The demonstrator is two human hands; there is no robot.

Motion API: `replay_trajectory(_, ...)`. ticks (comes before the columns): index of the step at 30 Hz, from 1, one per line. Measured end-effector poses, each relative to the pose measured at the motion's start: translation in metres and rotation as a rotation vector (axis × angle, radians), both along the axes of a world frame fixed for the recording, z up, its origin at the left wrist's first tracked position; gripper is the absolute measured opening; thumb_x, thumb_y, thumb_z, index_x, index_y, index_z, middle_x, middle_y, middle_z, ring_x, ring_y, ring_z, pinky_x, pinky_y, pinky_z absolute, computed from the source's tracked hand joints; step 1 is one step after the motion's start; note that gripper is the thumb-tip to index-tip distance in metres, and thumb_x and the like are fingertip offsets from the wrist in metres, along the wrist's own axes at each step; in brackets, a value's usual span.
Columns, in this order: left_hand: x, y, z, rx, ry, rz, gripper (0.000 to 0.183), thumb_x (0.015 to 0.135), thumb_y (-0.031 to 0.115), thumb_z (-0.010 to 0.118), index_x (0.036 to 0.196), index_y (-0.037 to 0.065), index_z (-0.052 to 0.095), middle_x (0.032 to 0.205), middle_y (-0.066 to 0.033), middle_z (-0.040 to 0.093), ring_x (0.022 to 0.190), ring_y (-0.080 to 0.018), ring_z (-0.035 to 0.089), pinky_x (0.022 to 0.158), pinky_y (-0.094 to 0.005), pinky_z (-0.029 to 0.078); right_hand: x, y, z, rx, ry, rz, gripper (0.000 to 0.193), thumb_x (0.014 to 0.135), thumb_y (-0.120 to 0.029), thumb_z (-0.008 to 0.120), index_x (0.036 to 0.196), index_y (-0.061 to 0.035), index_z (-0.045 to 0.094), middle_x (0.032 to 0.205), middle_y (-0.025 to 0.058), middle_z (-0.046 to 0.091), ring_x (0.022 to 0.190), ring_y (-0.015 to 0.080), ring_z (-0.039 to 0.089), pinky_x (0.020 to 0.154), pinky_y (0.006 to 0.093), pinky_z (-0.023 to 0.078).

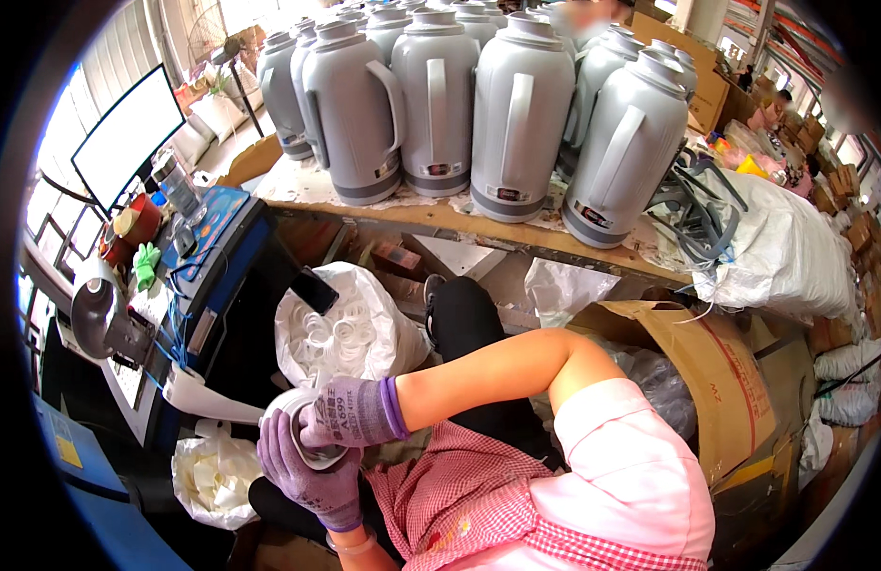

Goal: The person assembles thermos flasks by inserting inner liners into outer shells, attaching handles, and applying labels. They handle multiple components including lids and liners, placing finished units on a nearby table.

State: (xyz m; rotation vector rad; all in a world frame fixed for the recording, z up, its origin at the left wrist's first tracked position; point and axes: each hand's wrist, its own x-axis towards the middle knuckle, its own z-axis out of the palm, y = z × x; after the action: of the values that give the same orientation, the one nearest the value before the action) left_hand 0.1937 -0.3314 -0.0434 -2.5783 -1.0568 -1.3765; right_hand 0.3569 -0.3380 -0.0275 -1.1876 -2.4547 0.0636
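In purple work gloves, my two hands are closed around a pale grey round hollow part (280,403) low in front of me, above my lap. My left hand (293,471) wraps its near left side, fingers curled up over the edge. Across its top right lies my right hand (355,411), with its fingertips partly hidden at the opening. Most of the part is covered by the gloves, so its full shape does not show. A whitish bar (212,398) reaches toward it from the left; I cannot tell whether they touch.
Several grey vacuum flasks (523,114) stand on the bench (440,217) ahead. Nearer are a bag of see-through rings (340,347), a black phone (314,290) and a bag of pale pieces (217,481). Rightward sit a cardboard box (716,381) and a white sack (783,247).
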Motion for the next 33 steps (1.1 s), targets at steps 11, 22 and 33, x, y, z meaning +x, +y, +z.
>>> replay_trajectory(11,-0.007,0.015,0.013,-0.062,-0.174,-0.071,0.07,0.062,0.031,0.09,0.119,0.003,0.063,0.12,-0.0153,0.064,0.112,-0.0351,0.06,0.1,-0.0458,0.046,0.038,-0.015,0.052,-0.263,0.802,0.114,0.034,0.09,-0.006,0.065,0.124,-0.0046,0.063,0.108,0.0141,0.07,0.096,0.0262,0.07,0.086,0.0331,0.055)
replay_trajectory(22,-0.008,0.007,-0.001,-0.052,-0.099,-0.075,0.07,0.061,0.034,0.086,0.119,0.002,0.063,0.123,-0.0166,0.064,0.117,-0.0351,0.059,0.106,-0.0496,0.04,0.007,-0.003,0.029,-0.318,0.094,0.046,0.016,0.085,-0.016,0.065,0.1,-0.0112,0.068,0.099,0.012,0.069,0.089,0.0303,0.07,0.077,0.0396,0.056)
replay_trajectory(33,-0.01,0.011,0.006,-0.009,-0.065,-0.126,0.073,0.061,0.034,0.085,0.123,0.003,0.061,0.126,-0.0147,0.062,0.121,-0.0348,0.057,0.107,-0.0515,0.038,0.015,-0.015,0.045,-0.243,0.038,0.102,0.021,0.089,-0.017,0.06,0.109,-0.0107,0.06,0.09,0.0104,0.07,0.083,0.0287,0.071,0.07,0.0394,0.057)
